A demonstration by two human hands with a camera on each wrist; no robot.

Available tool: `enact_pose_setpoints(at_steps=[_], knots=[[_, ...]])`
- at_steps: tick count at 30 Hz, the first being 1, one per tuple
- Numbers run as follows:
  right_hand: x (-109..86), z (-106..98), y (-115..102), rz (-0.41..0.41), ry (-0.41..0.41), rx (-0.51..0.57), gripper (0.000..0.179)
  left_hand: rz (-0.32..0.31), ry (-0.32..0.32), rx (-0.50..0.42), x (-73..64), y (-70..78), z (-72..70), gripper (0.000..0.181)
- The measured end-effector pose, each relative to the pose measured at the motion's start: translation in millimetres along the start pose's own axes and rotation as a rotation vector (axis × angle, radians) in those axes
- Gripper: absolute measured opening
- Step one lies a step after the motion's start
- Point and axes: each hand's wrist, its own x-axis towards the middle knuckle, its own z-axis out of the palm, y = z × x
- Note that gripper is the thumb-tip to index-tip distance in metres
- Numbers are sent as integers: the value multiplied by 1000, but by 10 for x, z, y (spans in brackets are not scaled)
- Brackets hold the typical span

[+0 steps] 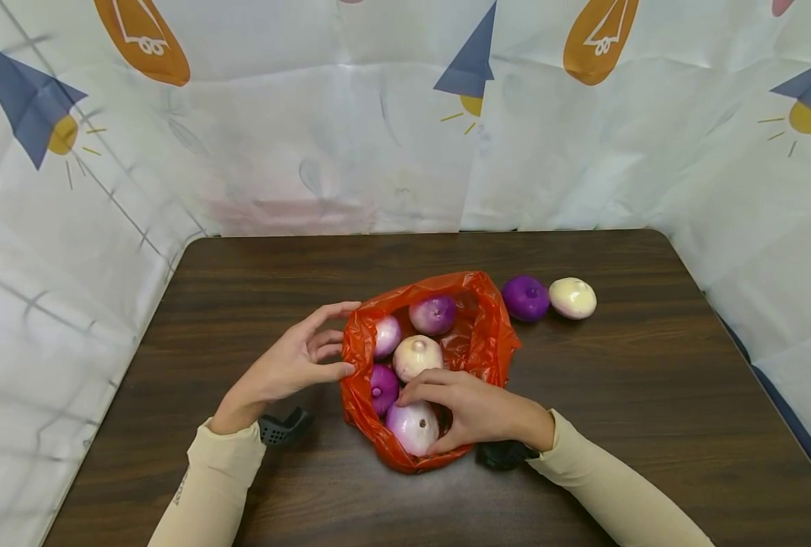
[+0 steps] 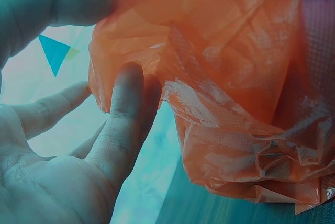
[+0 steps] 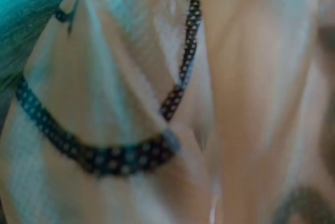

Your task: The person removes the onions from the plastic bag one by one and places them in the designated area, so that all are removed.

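Note:
A red plastic bag stands with its mouth wide on the table, several onions inside. My right hand reaches into the near right part and grips a pale purple-white onion between thumb and fingers. Beside that lie a deep purple onion, a white onion, a light purple onion and a purple onion. At the bag's left rim my left hand holds the plastic; the left wrist view shows thumb and fingers against the bag. Blurred translucent plastic fills the right wrist view.
Outside the bag, to its far right, a dark purple onion and a white onion lie side by side on the brown wooden table. A white patterned cloth hangs behind the table and along both sides.

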Motion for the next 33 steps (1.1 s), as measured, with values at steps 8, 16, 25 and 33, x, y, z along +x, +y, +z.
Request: enact_pose_setpoints(at_steps=[8,16,25,33], knots=[[-10,4,-13,-18,2,-23,60,-35,10,7,-11,0,5,79],[-2,26,-26,-30,-3,-78,64,-10,-4,7,-14,-1,-1,80],[-10,-4,-41,-53,25,-100,65,-12,1,23,-19,-4,-7,80],[-51,-153,-25,20,85,-9,71,-24,1,18,-5,-5,-9,79]])
